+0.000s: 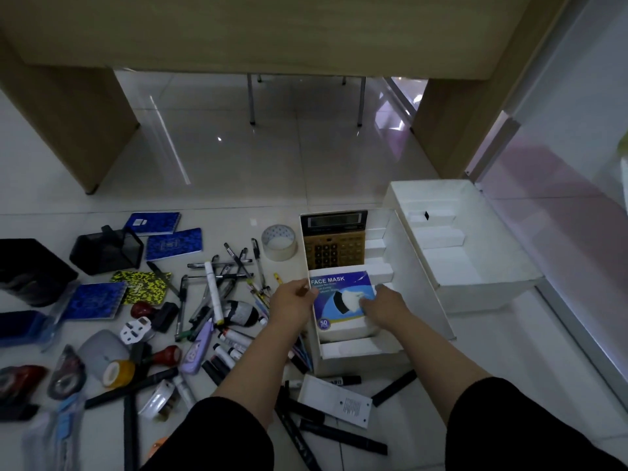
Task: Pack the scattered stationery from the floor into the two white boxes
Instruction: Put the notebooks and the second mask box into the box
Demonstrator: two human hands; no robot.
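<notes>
**Hands set mask box in white box**

Left hand (295, 298) and right hand (383, 303) grip opposite sides of the face mask box (339, 297) — fingers curled around its edges — inside the nearer white box (343, 363), just below the calculator (334, 244). Pens (221, 280) lie scattered on the floor at left.

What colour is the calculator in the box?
Gold with a black top, the calculator; head view.

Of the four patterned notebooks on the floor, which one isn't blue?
The yellow-and-black notebook, lying between the spiral-bound blue notebook and the pile of pens. The other three are all blue.
</notes>
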